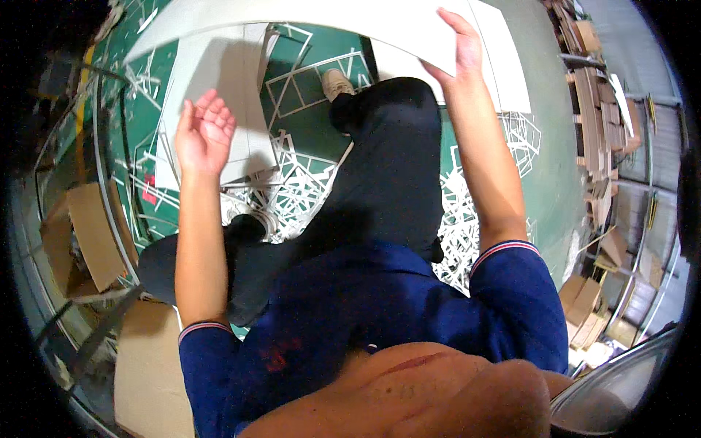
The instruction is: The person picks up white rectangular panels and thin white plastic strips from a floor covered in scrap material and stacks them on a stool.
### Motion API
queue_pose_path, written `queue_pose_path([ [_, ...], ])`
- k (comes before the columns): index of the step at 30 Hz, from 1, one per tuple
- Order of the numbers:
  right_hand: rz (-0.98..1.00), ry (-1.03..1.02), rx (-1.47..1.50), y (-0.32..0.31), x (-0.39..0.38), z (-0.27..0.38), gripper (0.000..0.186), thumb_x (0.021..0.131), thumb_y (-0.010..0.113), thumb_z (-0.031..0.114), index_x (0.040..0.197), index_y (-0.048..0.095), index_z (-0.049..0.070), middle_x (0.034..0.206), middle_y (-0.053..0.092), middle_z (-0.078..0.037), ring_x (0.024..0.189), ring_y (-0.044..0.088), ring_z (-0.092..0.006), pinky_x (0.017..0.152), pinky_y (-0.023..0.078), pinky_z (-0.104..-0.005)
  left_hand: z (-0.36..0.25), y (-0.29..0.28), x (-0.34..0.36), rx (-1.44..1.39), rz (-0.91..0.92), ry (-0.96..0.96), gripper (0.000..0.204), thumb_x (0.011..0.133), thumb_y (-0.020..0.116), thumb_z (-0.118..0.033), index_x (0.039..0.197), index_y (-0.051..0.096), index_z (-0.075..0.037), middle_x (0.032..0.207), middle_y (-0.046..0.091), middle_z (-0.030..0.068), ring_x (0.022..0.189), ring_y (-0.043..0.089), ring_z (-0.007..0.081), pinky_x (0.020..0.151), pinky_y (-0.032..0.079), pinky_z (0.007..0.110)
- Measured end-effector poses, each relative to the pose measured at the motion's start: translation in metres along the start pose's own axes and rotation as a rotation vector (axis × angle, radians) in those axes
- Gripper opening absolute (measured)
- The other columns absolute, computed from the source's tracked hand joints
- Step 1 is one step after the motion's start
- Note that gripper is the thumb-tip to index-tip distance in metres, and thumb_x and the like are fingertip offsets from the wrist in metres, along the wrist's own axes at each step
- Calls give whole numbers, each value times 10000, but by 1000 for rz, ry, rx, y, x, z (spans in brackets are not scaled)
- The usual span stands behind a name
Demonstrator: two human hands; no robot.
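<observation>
My right hand grips the near right corner of a large white sheet, thumb on one side and fingers on the other. The sheet looks like thin card; it bows across the top of the head view and runs out of the picture. My left hand is empty, palm turned up and fingers apart. Below it lies a white stack of sheets, partly in shadow. Another white stack lies beneath and beyond my right hand.
Thin white offcut frames and strips cover much of the green floor around my legs. At the left stand open brown cardboard boxes. Piles of flat brown cardboard line the right side by metal racking.
</observation>
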State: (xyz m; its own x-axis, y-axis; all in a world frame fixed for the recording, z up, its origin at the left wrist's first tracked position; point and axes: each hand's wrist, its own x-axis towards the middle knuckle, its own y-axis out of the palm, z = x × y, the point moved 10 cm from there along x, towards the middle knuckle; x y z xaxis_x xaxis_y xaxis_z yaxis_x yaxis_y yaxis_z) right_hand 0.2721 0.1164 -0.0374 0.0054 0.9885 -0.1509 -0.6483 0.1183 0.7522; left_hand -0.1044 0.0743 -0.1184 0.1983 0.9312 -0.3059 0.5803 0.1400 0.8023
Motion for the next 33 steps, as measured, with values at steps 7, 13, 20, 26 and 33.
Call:
queue_pose_path([
  [7, -487, -409, -79, -195, -53, 101, 349, 889, 454, 180, 1152, 429, -50, 1131, 523, -198, 1048, 524, -324, 916, 415, -474, 77, 53, -6, 553, 158, -126, 270, 904, 463, -250, 975, 562, -10, 797, 608, 65, 719, 582, 147, 675, 474, 265],
  [13, -880, -629, 183, -377, -120, 149, 270, 896, 438, 144, 1124, 450, 1, 1153, 511, -158, 1069, 496, -328, 919, 391, -511, 120, 100, -11, 1003, 160, -95, 143, 862, 524, -124, 912, 583, -5, 760, 578, 31, 696, 533, 98, 651, 417, 214],
  [20, -1314, -880, 228, -512, -187, 183, 238, 815, 545, 122, 1026, 512, 16, 1013, 577, -127, 838, 590, -311, 766, 474, -519, 127, 222, -45, 1372, 393, 597, 221, 707, 551, -45, 921, 559, 10, 1056, 552, 176, 1027, 514, 319, 894, 390, 392],
  [26, -1547, -666, 99, -530, -193, 135, 192, 821, 551, 104, 981, 531, 0, 951, 591, -124, 834, 596, -282, 741, 503, -433, 144, 239, -38, 1615, 446, 692, 185, 729, 551, -47, 903, 553, 15, 1079, 545, 195, 1073, 489, 358, 945, 350, 429],
  [33, -1488, -541, 9, -618, -188, 147, 160, 848, 519, 72, 983, 540, -10, 994, 585, -133, 880, 589, -278, 725, 502, -489, 152, 247, -39, 1663, 443, 702, 176, 708, 533, -55, 863, 560, 24, 1058, 539, 212, 1033, 497, 383, 915, 368, 447],
])
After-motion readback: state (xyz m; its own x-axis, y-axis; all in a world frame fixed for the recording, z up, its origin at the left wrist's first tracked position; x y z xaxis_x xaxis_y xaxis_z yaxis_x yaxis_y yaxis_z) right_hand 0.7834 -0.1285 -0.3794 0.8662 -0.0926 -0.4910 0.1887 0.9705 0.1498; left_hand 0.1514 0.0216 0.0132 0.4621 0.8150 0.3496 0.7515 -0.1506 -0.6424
